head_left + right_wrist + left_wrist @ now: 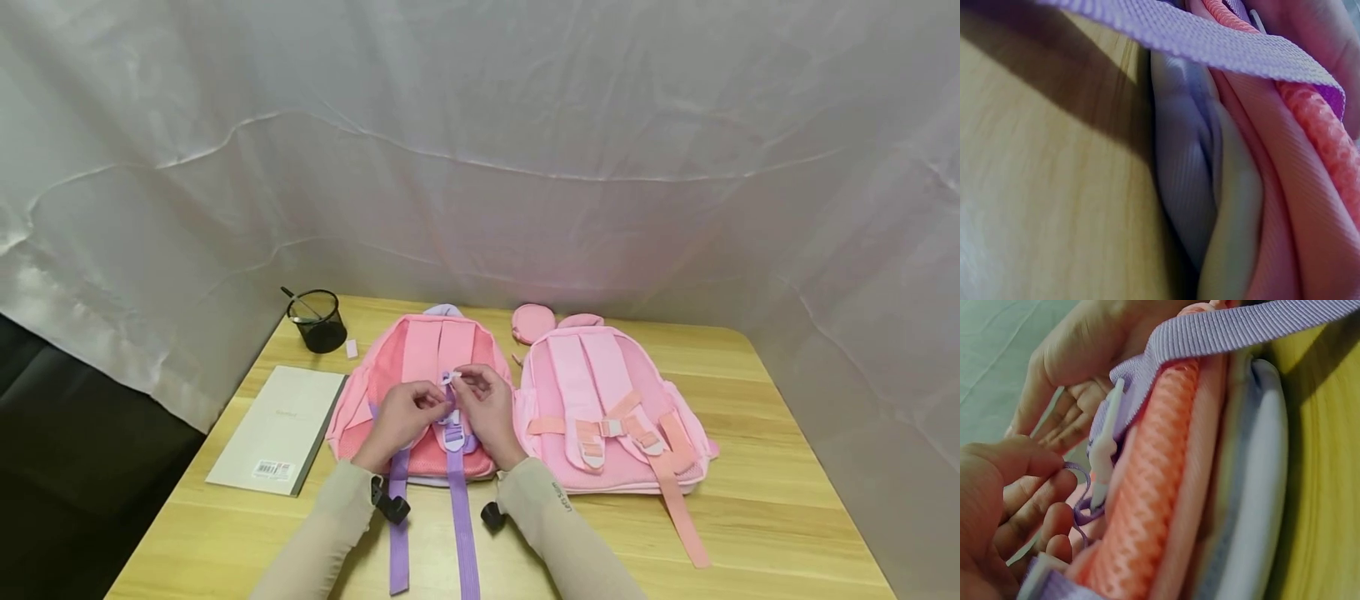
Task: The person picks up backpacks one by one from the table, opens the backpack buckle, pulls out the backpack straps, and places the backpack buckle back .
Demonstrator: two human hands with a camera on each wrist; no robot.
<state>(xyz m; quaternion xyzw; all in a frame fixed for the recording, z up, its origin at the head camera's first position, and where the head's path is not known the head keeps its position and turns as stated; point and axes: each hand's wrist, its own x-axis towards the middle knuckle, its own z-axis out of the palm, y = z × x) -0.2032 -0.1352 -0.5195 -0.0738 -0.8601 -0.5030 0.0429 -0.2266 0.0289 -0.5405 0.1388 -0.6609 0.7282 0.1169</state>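
A coral-pink backpack (390, 392) lies with its shoulder straps facing up in the middle of the table. My left hand (405, 417) pinches a thin purple strap (1077, 515) over it, seen closely in the left wrist view. Beside it, my right hand (489, 410) pinches a small white buckle (452, 377) at the strap's upper end. Below the hands sits a white strap adjuster (453, 437), with a long purple webbing strap (462, 517) hanging toward me. In the right wrist view, purple webbing (1229, 47) crosses the backpack's edge, and the right fingertips are out of sight.
A second, light-pink backpack (555, 400) with orange straps lies to the right, near a round pink pouch (533, 323). To the left are a notebook (273, 425), a black mesh pen holder (324, 333) and a small eraser-like block (352, 348). Grey curtains surround the table.
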